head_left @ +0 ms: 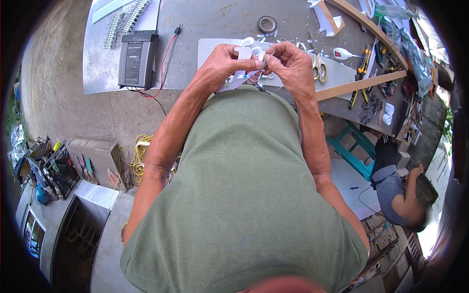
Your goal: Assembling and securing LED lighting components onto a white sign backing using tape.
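Both my hands are raised close together over the near edge of a grey work table point(210, 19). My left hand point(225, 66) is closed round a white curved piece point(243, 52), its thumb pointing toward the right. Fingertips of my right hand point(292, 64) are pinched against the same spot, where a thin wire point(258, 76) loops below. What exactly sits between the right fingertips is too small to make out. A pale flat sheet point(207, 51) lies under the hands. Beside the right hand rest scissors point(321, 68) with light handles.
A dark power supply box point(138, 58) with a red lead stands at the left, near strings of small modules point(122, 24). Dark tape point(266, 24), a white bottle point(345, 53), pliers point(361, 66) and brown strips point(361, 85) lie rightward. A person point(395, 193) is near a green stool point(352, 150).
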Demonstrator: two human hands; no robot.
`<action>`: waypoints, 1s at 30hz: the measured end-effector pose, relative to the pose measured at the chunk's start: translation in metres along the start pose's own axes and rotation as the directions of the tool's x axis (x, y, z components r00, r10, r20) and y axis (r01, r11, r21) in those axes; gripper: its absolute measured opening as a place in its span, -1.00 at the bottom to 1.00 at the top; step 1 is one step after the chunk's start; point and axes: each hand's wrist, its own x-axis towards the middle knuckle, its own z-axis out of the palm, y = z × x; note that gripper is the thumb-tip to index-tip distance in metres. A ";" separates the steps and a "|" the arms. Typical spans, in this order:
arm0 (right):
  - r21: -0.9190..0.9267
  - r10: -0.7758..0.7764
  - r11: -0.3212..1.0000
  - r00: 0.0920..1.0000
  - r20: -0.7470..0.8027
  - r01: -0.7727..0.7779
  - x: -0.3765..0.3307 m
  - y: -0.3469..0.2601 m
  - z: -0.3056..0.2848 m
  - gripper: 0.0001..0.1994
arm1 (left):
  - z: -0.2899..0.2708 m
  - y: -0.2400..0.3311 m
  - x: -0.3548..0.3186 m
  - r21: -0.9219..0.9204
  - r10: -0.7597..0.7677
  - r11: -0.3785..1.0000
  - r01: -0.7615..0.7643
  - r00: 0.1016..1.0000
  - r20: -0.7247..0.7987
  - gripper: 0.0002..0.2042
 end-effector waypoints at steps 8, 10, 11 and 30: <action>0.015 0.004 1.000 1.000 0.029 -0.004 -0.001 -0.003 -0.003 -0.87 | 0.010 0.013 -0.005 -0.018 0.023 1.000 -0.023 1.000 0.018 -0.78; 0.048 0.000 0.999 0.998 0.060 -0.003 -0.002 -0.002 -0.007 -0.85 | 0.010 0.011 -0.004 -0.052 0.043 0.998 -0.042 0.999 0.002 -0.80; 0.089 0.001 0.996 0.998 0.059 -0.007 -0.002 -0.002 -0.008 -0.84 | 0.010 0.011 -0.004 -0.052 0.043 0.998 -0.042 0.999 0.002 -0.80; 0.157 0.065 0.985 0.997 0.040 -0.071 -0.004 0.009 -0.004 -0.77 | 0.006 0.003 -0.001 0.075 0.079 0.994 -0.076 0.996 -0.032 -0.80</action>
